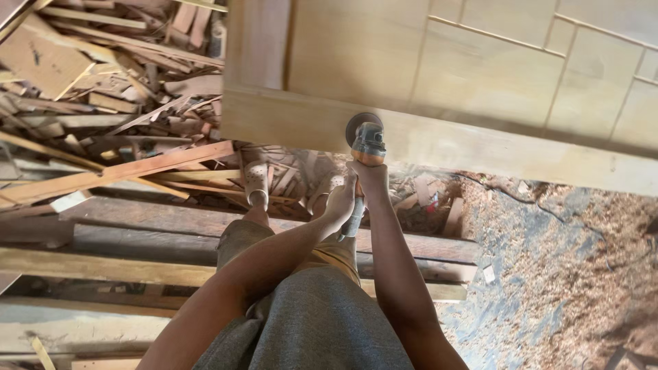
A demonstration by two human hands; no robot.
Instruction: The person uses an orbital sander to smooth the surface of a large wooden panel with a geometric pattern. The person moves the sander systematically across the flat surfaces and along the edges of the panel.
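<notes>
A: Head view. What do we register at the hands?

B: We see both hands on one tool, a grey handheld angle grinder with a dark round disc (364,137). Our right hand (370,175) is wrapped tight around the grinder's neck, just behind the head. Our left hand (340,200) is clenched around the rear handle of the same tool, slightly lower and to the left. Both forearms run up from the bottom edge of the frame and converge at the tool.

A: Where does the grinder sit?

B: Its disc touches the lower rail of a large pale wooden panelled door (439,89), which fills the upper right of the view. Contact is on the rail's face, near its lower edge. The tool body points down and back toward us.

A: What lies below?

B: We note grey knee-length shorts (308,322) and two feet in pale perforated clogs (256,183), standing just left of the hands. Long dark weathered timber planks (137,226) run horizontally under the legs.

A: And the surroundings?

B: A loose pile of reddish-brown wood offcuts (116,82) occupies the upper left. Reddish sawdust-covered ground (569,274) spreads across the lower right. A thin dark cable (504,195) crosses that ground beneath the door; we cannot tell where it ends.
</notes>
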